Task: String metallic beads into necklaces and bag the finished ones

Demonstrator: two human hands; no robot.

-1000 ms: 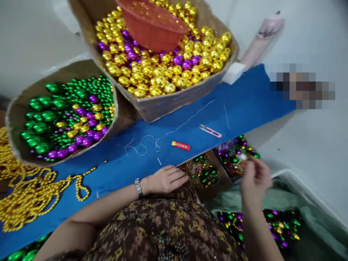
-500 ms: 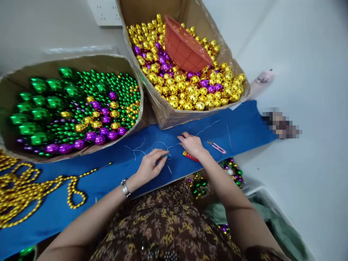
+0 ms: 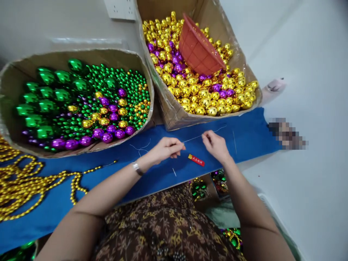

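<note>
My left hand [image 3: 165, 149] pinches a thin white thread [image 3: 193, 138] over the blue cloth [image 3: 244, 130]. A short way to the right, my right hand [image 3: 216, 144] pinches the same thread, which runs taut between the two hands and trails on toward the upper right. Loose loops of thread [image 3: 140, 148] lie on the cloth left of my left hand. A small red lighter [image 3: 196, 160] rests on the cloth just below and between the hands. I wear a wristwatch [image 3: 136, 168] on the left wrist.
A cardboard box of green, purple and gold balls [image 3: 76, 101] stands at the left. A second box of gold balls [image 3: 201, 90] holds an orange basket [image 3: 199, 47]. Gold bead strings [image 3: 24, 185] lie at the far left. More beaded pieces [image 3: 217, 181] sit below the cloth's edge.
The view swung up. My right hand came from the bead pile onto the cloth, and both hands took hold of the thread and drew it taut. The pink snips are now hidden.
</note>
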